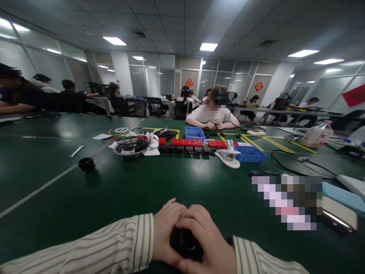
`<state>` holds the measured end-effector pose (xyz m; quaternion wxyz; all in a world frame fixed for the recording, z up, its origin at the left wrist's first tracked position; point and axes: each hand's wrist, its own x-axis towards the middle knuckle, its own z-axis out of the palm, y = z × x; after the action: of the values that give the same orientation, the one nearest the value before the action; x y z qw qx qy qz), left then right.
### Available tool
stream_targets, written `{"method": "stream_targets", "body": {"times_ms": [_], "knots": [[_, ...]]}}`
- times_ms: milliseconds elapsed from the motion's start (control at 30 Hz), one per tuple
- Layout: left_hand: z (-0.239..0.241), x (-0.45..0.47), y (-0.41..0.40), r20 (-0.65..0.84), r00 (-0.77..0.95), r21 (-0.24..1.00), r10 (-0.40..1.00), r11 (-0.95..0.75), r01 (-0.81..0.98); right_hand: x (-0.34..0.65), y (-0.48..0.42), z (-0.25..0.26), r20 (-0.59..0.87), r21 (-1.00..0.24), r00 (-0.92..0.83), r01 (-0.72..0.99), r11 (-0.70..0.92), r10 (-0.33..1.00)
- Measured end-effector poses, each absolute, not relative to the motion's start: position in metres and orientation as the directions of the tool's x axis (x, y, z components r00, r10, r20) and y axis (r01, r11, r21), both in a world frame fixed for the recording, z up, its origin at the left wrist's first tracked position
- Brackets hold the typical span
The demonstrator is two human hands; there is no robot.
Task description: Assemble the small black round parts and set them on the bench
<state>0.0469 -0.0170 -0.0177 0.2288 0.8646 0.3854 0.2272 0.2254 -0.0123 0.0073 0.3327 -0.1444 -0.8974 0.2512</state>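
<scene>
Both my hands are wrapped round a black, rounded object with a glossy ring-like hollow on the side facing me; its exact kind is not clear. My left hand closes on its left side, thumb low along the near edge. From the right, my right hand curls its fingers over the top, and the fingertips of the two hands meet at the far side. The object is low over the near edge of the green table. Part of its underside is hidden by my hands.
Left on the table are a black round part and a wrench. Ahead lie a metal bowl with cables, red strips, white clamps and blue bins. A phone lies right. Across sits a person.
</scene>
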Motion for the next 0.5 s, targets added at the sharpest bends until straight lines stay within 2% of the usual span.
{"method": "stream_targets", "body": {"times_ms": [100, 233, 367, 500], "knots": [[-0.016, 0.049, -0.020, 0.248, 0.556, 0.544, 0.794, -0.589, 0.598, 0.224, -0.014, 0.000, 0.510, -0.590, -0.648, 0.214, 0.779, 0.565], [-0.018, 0.051, -0.024, 0.271, 0.545, 0.501, 0.793, -0.600, 0.624, 0.220, -0.017, -0.006, 0.444, -0.571, -0.635, 0.343, 0.746, 0.632], [-0.018, 0.050, -0.023, 0.207, 0.555, 0.527, 0.806, -0.570, 0.631, 0.219, -0.017, -0.004, 0.410, -0.550, -0.676, 0.353, 0.757, 0.613], [-0.019, 0.049, -0.018, 0.171, 0.590, 0.526, 0.789, -0.579, 0.622, 0.221, -0.015, 0.001, 0.440, -0.548, -0.749, 0.212, 0.809, 0.495]]}}
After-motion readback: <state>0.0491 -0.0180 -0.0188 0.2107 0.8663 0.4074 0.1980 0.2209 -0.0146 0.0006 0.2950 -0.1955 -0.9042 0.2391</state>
